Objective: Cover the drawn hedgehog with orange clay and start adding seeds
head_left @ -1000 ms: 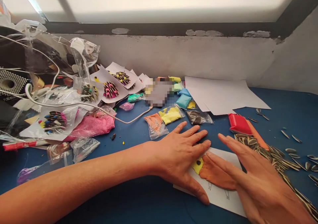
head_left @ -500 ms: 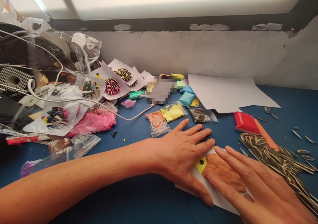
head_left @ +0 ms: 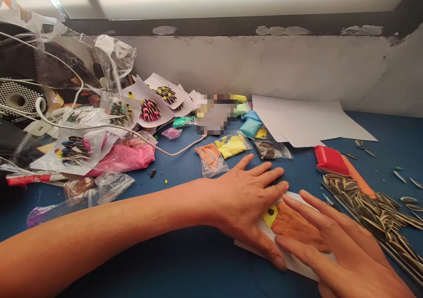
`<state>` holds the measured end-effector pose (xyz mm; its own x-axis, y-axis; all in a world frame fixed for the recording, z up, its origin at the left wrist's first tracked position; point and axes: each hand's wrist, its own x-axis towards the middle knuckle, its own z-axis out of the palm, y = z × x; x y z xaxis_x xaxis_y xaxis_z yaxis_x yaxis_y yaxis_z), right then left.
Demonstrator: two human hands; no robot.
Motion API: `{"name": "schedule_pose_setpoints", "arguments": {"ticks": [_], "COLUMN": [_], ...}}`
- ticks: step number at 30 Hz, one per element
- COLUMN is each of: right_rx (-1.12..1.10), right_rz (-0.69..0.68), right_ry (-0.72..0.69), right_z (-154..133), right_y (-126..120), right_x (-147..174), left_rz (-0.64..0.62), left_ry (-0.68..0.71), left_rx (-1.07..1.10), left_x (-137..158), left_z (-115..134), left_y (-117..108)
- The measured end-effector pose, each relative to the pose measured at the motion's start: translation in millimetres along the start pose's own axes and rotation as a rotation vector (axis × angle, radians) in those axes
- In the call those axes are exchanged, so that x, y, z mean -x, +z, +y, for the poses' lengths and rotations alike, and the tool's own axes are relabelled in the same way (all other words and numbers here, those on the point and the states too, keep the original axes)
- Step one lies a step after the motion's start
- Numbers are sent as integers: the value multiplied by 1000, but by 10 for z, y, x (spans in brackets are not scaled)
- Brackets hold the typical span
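Flattened orange-brown modelling clay (head_left: 295, 225) lies on a sheet of white paper (head_left: 302, 265). A yellow clay piece (head_left: 269, 218) with a dark dot adjoins its left end. My left hand (head_left: 253, 201) is spread flat across the left part of the paper, thumb toward me, partly covering the yellow piece. Over the right part of the clay reaches my right hand (head_left: 340, 245), its fingers extended and slightly apart. Its fingertips are on or just above the clay; exact contact is unclear. Neither hand grips anything.
Striped sunflower seeds (head_left: 370, 214) are heaped at right beside a red clay packet (head_left: 331, 160). Bagged yellow clay (head_left: 232, 146) and orange clay (head_left: 210, 157) lie ahead. White sheets (head_left: 304, 119) rest near the wall. Seed-covered clay pieces (head_left: 150, 109), a white cable (head_left: 152, 139) and a pink cloth (head_left: 125, 157) crowd the left.
My right hand has shifted slightly over the clay, its index and middle fingers a little farther apart. My left hand stays spread on the paper. The whole view has moved slightly.
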<state>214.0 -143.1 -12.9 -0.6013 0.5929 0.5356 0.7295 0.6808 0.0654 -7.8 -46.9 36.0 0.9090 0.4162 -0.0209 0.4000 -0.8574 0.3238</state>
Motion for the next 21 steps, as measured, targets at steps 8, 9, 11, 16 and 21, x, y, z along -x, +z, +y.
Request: {"name": "schedule_pose_setpoints", "arguments": {"ticks": [8,9,11,16,21], "right_rx": [-45,-43,12,237,155], "right_rz": [16,17,2,-17,-7], "right_ry": [-39,-35,-56,-85,-88], "right_z": [-16,-11,14,77,2], "right_y": [1,-4,-13,-11,-48], "right_x": [-99,-98,-82,-46,-85], "left_rz": [7,9,10,8,5], "left_ry": [4,2,0,3,8], "left_rx": [8,10,13,14,12], "left_x": [4,5,8,11,5], "left_z": [-5,-5,-4,1,8], "left_y": [11,12,10,-3,-16]}}
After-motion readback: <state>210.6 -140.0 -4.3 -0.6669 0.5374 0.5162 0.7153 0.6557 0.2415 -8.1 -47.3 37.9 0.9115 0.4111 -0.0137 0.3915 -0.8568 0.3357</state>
